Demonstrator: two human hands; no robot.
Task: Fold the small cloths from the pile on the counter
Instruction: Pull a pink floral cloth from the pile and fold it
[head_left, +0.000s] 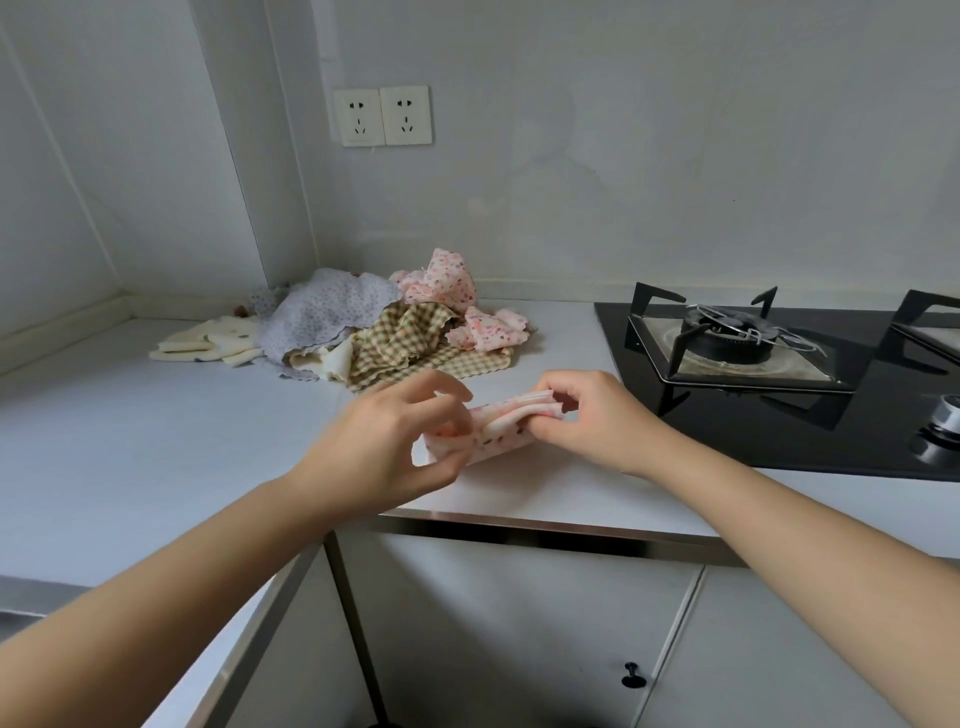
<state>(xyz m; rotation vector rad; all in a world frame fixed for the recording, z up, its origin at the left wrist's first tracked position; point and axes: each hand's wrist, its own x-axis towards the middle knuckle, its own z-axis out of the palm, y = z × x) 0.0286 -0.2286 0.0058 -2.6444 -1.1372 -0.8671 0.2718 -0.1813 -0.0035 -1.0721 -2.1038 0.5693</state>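
My two forearms reach in from the bottom edge, over the cupboard door with its black knob (632, 674). Between my hands I hold a pink spotted cloth (506, 434), already doubled into a narrow strip with several layers showing at its end. It sits just above the counter (130, 441), near the front edge.

My left hand (384, 447) has its fingers curled, and the thumb and lower fingers pinch the strip's near end while the forefinger hangs loose above it. My right hand (592, 421) is closed on the other end, with the stacked layers squeezed between thumb and fingertips.

Beyond my hands, toward the corner, lies the pile (395, 327). It holds a checked cloth, a pale flowered one and more pink ones, all crumpled and unfolded. Past my left hand, beside the pile, a few cream cloths (208, 345) lie flat, and I take them to be finished, though I cannot be sure. Past my right hand is the stove (753, 353).

I judge this cloth to be near its last fold, but most of the job remains, since at least four cloths wait in the heap.
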